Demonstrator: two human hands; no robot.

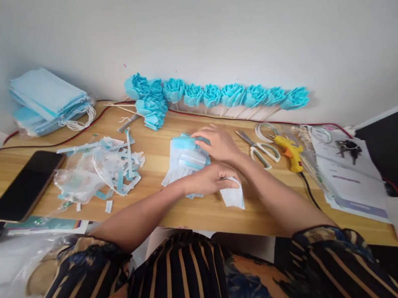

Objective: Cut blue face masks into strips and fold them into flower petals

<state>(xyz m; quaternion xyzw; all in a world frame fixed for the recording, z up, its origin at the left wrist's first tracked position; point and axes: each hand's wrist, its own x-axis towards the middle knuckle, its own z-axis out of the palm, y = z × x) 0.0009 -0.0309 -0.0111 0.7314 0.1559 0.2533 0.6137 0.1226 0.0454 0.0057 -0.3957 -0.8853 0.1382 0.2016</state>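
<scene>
My left hand [209, 178] is closed, pinching a small white cut piece of face-mask fabric [233, 198] near the table's front edge. My right hand [216, 141] reaches past it, thumb and forefinger apart, with the fingertips at a pile of light-blue and white cut mask pieces [185, 159]. Part of that pile lies hidden under both hands. Scissors [259, 149] with white handles rest to the right of my right forearm. Beside them sits a yellow hot glue gun [291, 152].
Blue fabric flowers [213, 95] on sticks line the wall. At left are stacked masks [48, 95], a black phone [25, 185] and plastic wrap [84, 173] with scraps [127, 176]. Papers [348, 175] with keys [349, 148] lie right. A cable [309, 191] trails off the front edge.
</scene>
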